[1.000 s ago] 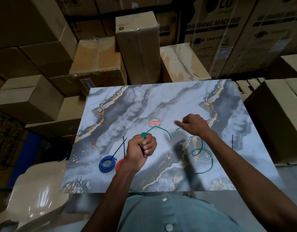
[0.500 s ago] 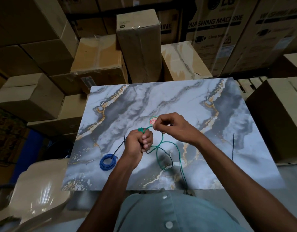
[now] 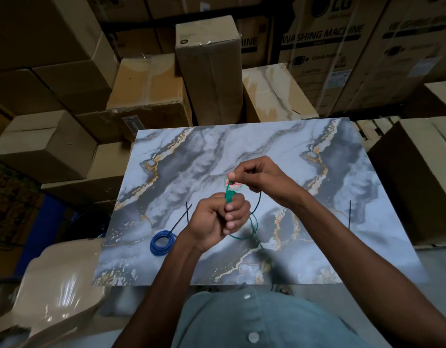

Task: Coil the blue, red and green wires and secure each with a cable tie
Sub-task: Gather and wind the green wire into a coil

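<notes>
Right hand (image 3: 264, 179), pinching green wire (image 3: 253, 226), has moved nearer left hand's (image 3: 216, 218) gripped coil.

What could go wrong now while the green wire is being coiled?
1. The green wire trails loose off the table's near edge; it may snag there or tangle.
2. The left hand holds the coil only in its fist; if that grip loosens, the turns could spring open.
3. The nearest tie lies beside the blue coil, so reaching it means freeing a hand.

Carton (image 3: 324, 46) at rear right: printed "LG" and "WASHING MACHINE". Round sticker (image 3: 233, 184) on table: red wording, not legible.
</notes>
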Action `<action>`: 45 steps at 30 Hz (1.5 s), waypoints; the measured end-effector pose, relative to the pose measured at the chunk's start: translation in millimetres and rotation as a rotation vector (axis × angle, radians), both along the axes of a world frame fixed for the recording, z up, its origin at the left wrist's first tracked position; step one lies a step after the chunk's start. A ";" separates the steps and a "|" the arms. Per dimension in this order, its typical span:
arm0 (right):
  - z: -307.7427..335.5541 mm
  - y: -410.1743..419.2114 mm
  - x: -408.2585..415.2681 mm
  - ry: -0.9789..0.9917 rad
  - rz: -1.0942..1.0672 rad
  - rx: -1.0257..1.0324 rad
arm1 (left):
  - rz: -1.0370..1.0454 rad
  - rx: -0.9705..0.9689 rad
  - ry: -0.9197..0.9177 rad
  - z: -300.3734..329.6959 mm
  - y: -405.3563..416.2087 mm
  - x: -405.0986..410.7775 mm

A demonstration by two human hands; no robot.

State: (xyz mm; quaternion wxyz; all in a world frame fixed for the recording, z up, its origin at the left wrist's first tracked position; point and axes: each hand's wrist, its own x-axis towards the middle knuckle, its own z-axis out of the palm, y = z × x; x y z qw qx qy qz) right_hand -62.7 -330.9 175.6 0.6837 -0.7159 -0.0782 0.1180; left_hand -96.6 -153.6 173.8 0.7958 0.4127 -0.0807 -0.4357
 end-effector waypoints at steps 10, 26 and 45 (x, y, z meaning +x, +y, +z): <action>-59.8 5.2 -23.8 0.369 0.041 0.138 | 0.297 -0.230 0.075 -9.1 5.6 2.1; -6.5 3.8 -50.4 0.295 0.151 -0.133 | 0.586 0.141 -0.256 -46.2 15.1 27.8; 53.8 -30.7 -8.0 -0.145 0.229 -0.384 | -0.003 0.617 -0.568 -39.5 1.8 -9.5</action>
